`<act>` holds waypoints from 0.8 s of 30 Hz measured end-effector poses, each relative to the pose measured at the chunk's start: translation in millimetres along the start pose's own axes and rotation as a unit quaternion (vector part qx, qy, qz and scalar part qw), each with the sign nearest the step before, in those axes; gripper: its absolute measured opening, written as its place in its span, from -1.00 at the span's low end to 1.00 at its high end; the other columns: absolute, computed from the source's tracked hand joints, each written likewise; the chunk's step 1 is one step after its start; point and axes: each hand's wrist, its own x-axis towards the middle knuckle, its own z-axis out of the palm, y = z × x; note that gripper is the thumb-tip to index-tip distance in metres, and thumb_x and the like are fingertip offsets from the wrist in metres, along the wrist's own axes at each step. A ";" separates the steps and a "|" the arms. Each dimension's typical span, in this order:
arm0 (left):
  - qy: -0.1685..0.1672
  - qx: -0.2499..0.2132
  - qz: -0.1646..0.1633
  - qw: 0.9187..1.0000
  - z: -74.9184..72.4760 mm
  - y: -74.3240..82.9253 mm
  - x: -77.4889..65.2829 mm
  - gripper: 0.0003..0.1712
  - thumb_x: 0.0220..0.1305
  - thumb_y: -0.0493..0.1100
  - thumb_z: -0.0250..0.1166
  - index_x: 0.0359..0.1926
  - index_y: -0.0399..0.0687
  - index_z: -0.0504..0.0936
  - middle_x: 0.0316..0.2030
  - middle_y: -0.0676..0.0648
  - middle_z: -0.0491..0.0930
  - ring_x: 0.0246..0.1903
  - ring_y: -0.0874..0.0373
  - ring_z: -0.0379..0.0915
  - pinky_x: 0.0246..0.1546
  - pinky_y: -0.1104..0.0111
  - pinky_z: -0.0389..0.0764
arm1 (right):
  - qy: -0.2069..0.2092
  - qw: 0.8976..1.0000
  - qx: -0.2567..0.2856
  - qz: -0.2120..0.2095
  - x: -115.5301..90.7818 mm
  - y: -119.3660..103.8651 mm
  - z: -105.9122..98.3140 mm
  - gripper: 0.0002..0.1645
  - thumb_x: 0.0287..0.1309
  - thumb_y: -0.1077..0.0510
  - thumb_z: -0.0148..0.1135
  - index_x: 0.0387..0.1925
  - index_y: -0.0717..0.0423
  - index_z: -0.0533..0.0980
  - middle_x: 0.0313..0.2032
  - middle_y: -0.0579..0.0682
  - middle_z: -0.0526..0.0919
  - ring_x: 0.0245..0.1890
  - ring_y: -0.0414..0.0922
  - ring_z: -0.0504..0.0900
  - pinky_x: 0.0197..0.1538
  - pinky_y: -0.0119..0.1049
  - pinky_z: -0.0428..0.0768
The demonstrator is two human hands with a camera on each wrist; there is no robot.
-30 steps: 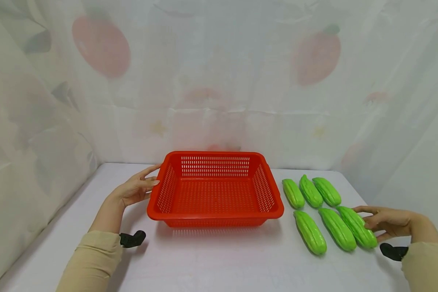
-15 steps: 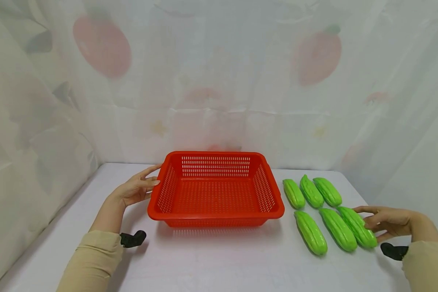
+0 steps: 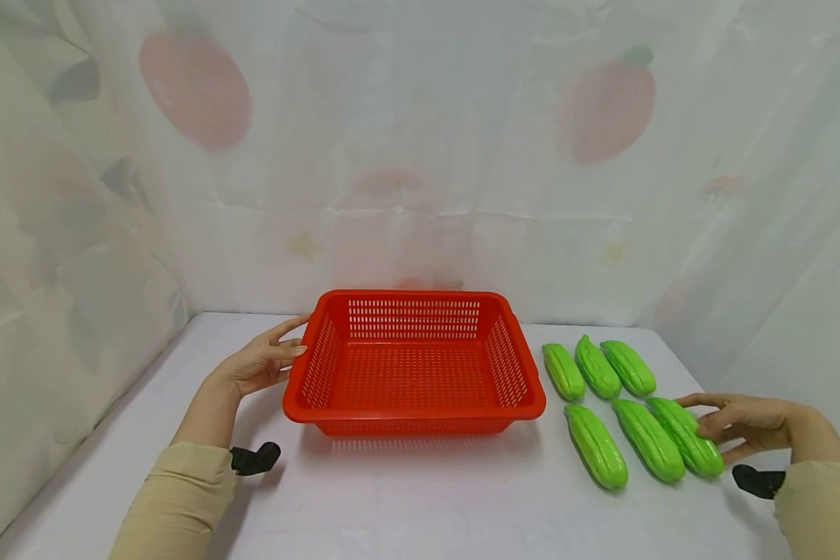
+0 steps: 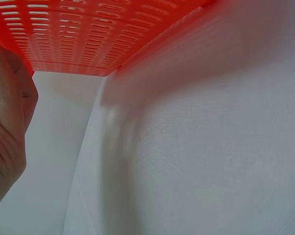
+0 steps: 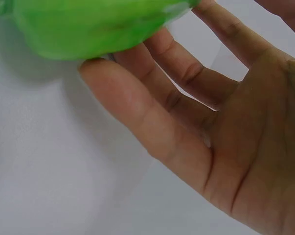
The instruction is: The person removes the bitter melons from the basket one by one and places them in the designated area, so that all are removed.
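Note:
A red rectangular plastic basket [image 3: 414,418] with slotted walls stands on the white table, nothing inside it. My left hand [image 3: 257,364] is at its left rim, fingers loosely extended and the thumb tip touching the edge. In the left wrist view, fingers [image 4: 11,93] show beside the slotted basket wall [image 4: 69,36]. On the right, my right hand [image 3: 752,424] touches the rightmost front green ribbed gourd [image 3: 686,437] with loosely bent, spread fingers. The right wrist view shows the thumb [image 5: 132,107] at the gourd's [image 5: 88,24] lower edge, other fingertips partly hidden behind it.
Two more ribbed gourds, the middle one [image 3: 649,441] and the left one [image 3: 596,447], complete the front row. Behind them lie three others: left [image 3: 563,372], middle [image 3: 597,367] and right [image 3: 628,367]. A pale curtain with fruit prints [image 3: 420,140] encloses the table's back and sides.

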 end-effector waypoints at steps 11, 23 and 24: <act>-0.003 0.001 0.003 1.000 0.6 -0.5 1.9 -0.19 0.45 -0.28 0.05 0.57 0.12 -0.12 -0.13 0.11 0.64 -0.23 0.26 0.68 -0.12 0.36 0.71 | 0.058 0.997 -0.048 -0.002 -9.2 -2.6 -2.5 -0.48 0.42 0.08 -0.01 0.29 -0.53 0.36 0.15 -0.25 0.46 0.14 -0.14 0.56 0.14 -0.08 0.62; 0.009 0.006 -0.004 1.000 -1.5 -0.5 0.5 -0.12 0.43 -0.29 0.10 0.58 0.13 -0.17 -0.13 0.14 0.63 -0.24 0.29 0.66 -0.14 0.41 0.69 | 0.242 0.940 -0.207 -0.123 -14.9 -35.7 4.0 -0.41 0.45 0.02 0.02 0.41 -0.37 0.16 0.09 -0.47 0.31 0.00 -0.54 0.53 0.04 -0.19 0.66; 0.011 0.006 -0.005 1.000 -2.0 -0.7 0.1 -0.11 0.43 -0.29 0.10 0.58 0.13 -0.18 -0.12 0.14 0.62 -0.24 0.29 0.66 -0.13 0.41 0.68 | 0.260 0.928 -0.223 -0.145 -14.4 -40.1 6.6 -0.41 0.44 0.04 0.04 0.41 -0.32 0.16 0.08 -0.50 0.33 -0.03 -0.60 0.50 0.00 -0.25 0.66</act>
